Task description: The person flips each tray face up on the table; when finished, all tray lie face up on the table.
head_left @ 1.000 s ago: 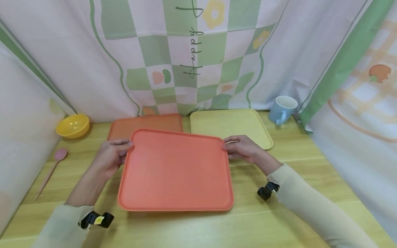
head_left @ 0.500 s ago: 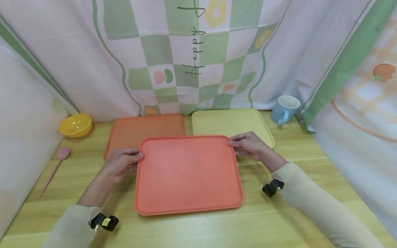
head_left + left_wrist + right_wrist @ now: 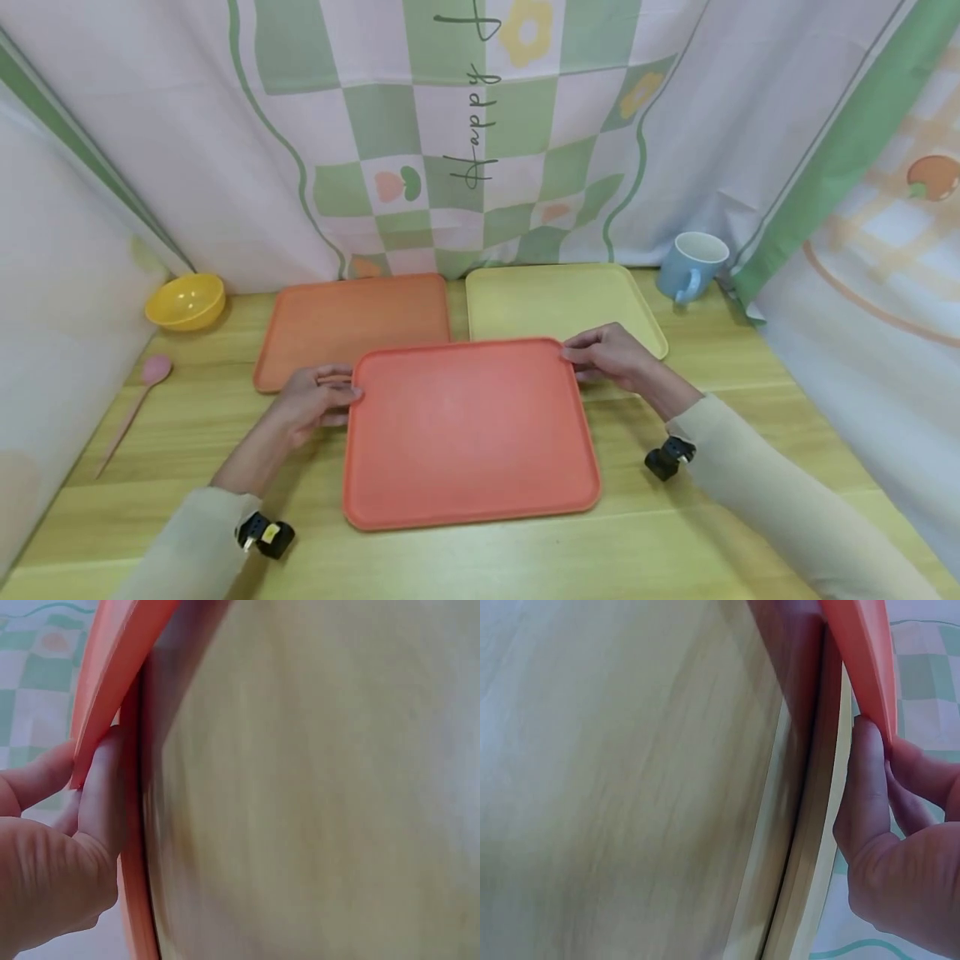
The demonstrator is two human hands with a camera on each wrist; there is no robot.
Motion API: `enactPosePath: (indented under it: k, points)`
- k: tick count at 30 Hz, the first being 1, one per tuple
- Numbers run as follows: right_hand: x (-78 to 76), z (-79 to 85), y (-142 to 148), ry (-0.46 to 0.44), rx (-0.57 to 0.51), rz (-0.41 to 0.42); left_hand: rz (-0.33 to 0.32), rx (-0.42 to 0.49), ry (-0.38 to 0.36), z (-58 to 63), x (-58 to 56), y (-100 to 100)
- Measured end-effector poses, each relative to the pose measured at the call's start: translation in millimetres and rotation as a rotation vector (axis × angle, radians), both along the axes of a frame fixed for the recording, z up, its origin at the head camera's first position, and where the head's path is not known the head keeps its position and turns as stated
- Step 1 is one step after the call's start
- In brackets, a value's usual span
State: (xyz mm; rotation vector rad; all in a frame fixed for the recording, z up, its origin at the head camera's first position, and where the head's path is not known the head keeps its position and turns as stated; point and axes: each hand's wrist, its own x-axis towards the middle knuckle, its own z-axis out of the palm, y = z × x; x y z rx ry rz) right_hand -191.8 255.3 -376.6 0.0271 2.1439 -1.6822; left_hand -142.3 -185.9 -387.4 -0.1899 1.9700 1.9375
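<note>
A coral-red rectangular tray (image 3: 472, 433) with rounded corners and a low rim is held between both hands over the front middle of the table. My left hand (image 3: 315, 404) pinches its left edge near the far corner, thumb on top and fingers beneath. At the far right corner my right hand (image 3: 611, 358) pinches the rim the same way. Both wrist views show the held tray's edge (image 3: 112, 682) raised off the wood, gripped between thumb and fingers. Behind it lie an orange tray (image 3: 352, 317) at left and a pale yellow tray (image 3: 555, 300) at right.
On the wooden table (image 3: 525, 562), a yellow bowl (image 3: 186, 302) stands at the back left, with a pink spoon (image 3: 135, 408) in front of it. A light blue mug (image 3: 690, 267) stands at the back right. A patterned curtain (image 3: 412, 125) hangs along the back.
Both hands have brought the coral-red tray to the right and slightly toward the front, and its far edge has levelled out. More of the orange tray now shows.
</note>
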Motion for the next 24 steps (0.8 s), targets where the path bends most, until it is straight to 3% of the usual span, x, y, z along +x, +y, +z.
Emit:
enactPosePath:
  k: [9, 24]
  points:
    - [2.4, -4.9, 3.3, -0.015, 0.061, 0.059, -0.001, -0.039, 0.004, -7.9, -1.6, -3.2]
    - [4.2, -8.4, 8.2, -0.02, 0.115, 0.116, -0.098, -0.123, -0.02, -12.7, -3.0, -6.8]
